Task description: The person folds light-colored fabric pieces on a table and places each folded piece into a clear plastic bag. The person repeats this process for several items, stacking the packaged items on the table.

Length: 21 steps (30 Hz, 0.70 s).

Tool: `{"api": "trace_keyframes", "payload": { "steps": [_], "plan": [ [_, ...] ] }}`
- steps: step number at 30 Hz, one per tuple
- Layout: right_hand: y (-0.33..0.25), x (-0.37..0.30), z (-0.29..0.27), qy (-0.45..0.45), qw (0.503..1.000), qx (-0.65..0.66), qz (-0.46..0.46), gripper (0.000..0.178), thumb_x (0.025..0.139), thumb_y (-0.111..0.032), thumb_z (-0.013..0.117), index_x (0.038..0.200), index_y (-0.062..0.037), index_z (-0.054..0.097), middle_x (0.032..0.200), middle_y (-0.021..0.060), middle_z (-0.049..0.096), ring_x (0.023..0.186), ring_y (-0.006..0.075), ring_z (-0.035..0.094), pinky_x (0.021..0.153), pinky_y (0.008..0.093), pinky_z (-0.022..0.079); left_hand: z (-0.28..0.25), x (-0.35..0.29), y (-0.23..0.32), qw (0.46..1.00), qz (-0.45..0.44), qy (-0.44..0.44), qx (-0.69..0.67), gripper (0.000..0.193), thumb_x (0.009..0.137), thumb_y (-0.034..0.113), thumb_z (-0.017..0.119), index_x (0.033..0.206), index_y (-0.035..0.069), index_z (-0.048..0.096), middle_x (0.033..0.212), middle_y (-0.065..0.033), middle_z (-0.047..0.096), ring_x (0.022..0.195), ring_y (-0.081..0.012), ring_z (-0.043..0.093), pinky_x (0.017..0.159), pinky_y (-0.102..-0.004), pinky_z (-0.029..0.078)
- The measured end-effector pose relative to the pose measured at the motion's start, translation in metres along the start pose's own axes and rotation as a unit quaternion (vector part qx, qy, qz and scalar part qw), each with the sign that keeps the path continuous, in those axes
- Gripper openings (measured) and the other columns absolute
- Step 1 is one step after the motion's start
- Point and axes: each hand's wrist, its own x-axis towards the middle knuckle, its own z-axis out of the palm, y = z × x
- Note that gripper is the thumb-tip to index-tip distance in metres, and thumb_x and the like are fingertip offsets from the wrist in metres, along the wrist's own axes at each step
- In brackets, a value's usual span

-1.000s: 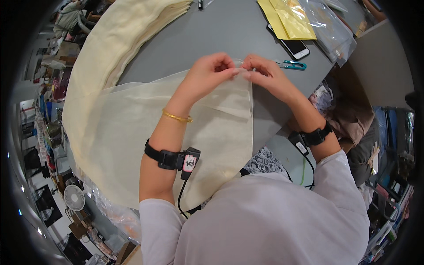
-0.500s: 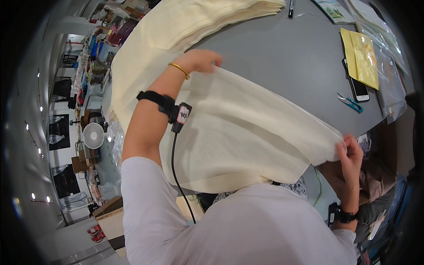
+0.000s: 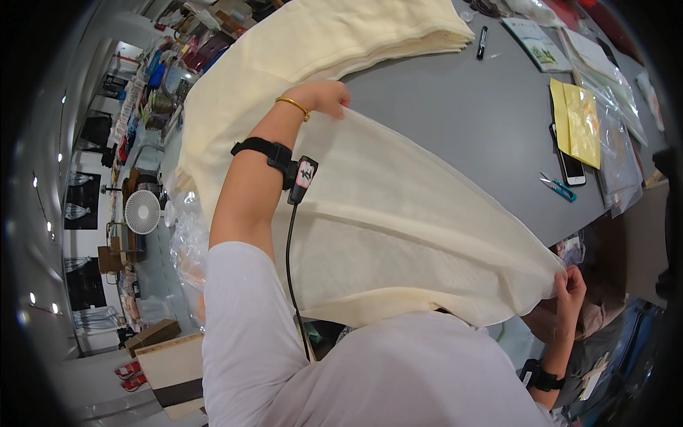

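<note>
A cream, slightly sheer piece of fabric (image 3: 413,235) is stretched between my hands across the near part of the grey table. My left hand (image 3: 324,98) pinches its far edge, close to a thick pile of layered cream fabric (image 3: 341,32). Down at the right, past the table's rim, my right hand (image 3: 570,285) is closed on the fabric's other corner. The edge between the two hands runs nearly straight. Near my body the cloth hangs over the table's edge in soft folds, hiding what lies under it.
On the grey table (image 3: 455,107) lie a black marker (image 3: 482,43), a printed booklet (image 3: 537,44), a yellow packet (image 3: 575,121) over a phone (image 3: 571,165), and teal thread snips (image 3: 558,188). Clear plastic bags (image 3: 619,167) line the right edge. A white fan (image 3: 143,212) stands at left.
My right hand has moved down and toward me, drawing the fabric's edge straighter and flattening its folds. My left hand stays near the pile, now gripping the edge. The view has shifted slightly.
</note>
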Motion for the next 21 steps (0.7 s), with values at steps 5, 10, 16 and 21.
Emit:
{"api": "trace_keyframes", "payload": {
  "steps": [5, 10, 16, 21],
  "plan": [
    [0.002, 0.020, -0.019, 0.054, 0.996, -0.066, -0.003, 0.016, 0.097, -0.006, 0.070, 0.091, -0.0061, 0.055, 0.081, -0.0071, 0.048, 0.075, 0.0038, 0.045, 0.067, 0.0209, 0.037, 0.012, -0.079, 0.050, 0.853, 0.136, 0.402, 0.305, 0.013, 0.080, 0.016, 0.075, 0.089, 0.008, 0.071, 0.098, -0.0116, 0.065, 0.094, -0.0322, 0.062, 0.076, -0.0453, 0.052],
    [-0.015, 0.051, -0.042, 0.130, 0.953, -0.212, -0.173, 0.014, 0.097, -0.006, 0.067, 0.109, 0.0008, 0.064, 0.088, 0.0002, 0.059, 0.084, 0.0104, 0.053, 0.076, 0.0266, 0.045, 0.118, -0.219, 0.133, 0.933, 0.197, 0.287, 0.090, 0.014, 0.084, 0.006, 0.057, 0.096, -0.001, 0.058, 0.096, -0.0153, 0.059, 0.094, -0.0319, 0.058, 0.079, -0.0413, 0.053],
    [-0.079, 0.128, -0.015, 0.014, 0.960, -0.221, -0.171, 0.008, 0.097, -0.006, 0.066, 0.102, 0.0001, 0.066, 0.093, 0.0015, 0.065, 0.086, 0.0092, 0.059, 0.079, 0.0247, 0.047, 0.194, -0.376, 0.191, 0.957, 0.138, 0.099, -0.235, 0.015, 0.088, 0.011, 0.070, 0.092, 0.004, 0.057, 0.091, -0.0106, 0.061, 0.082, -0.0300, 0.060, 0.065, -0.0386, 0.050],
    [-0.135, 0.171, 0.180, -0.205, 0.951, -0.067, -0.222, 0.020, 0.091, 0.003, 0.063, 0.109, 0.0004, 0.070, 0.105, 0.0043, 0.070, 0.096, 0.0124, 0.064, 0.091, 0.0277, 0.052, 0.191, -0.372, 0.167, 0.903, -0.112, 0.311, -0.276, 0.026, 0.089, 0.020, 0.077, 0.080, 0.005, 0.058, 0.073, -0.0104, 0.057, 0.061, -0.0361, 0.056, 0.056, -0.0447, 0.045]
  ]
}}
